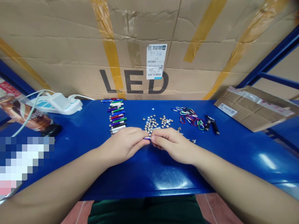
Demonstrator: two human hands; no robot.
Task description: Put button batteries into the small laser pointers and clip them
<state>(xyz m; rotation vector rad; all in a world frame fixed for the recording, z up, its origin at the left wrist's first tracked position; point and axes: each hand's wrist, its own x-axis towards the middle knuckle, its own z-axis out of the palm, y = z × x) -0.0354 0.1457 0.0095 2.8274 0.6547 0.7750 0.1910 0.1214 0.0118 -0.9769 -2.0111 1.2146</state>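
My left hand (126, 142) is closed round a small blue-purple metal penlight (147, 138), which mostly hides behind the fingers. At its silver end, the fingertips of my right hand (172, 143) pinch together; whether they grip a separate cap cannot be made out. Just beyond both hands lie many loose button cells (151, 123) in two clusters. To the left, a column of penlights (117, 117) in blue, green, red, purple, black and silver lies side by side. Small silver metal parts (179, 129) sit beside my right hand, partly covered by it.
Coloured carabiners (190, 117) and a black-handled tool (212, 124) lie at the right of the blue table (154, 177). A small carton (254, 107) stands farther right. On the left are a white power strip (58, 103) and a bottle (25, 112). A large cardboard box (77, 56) walls the back.
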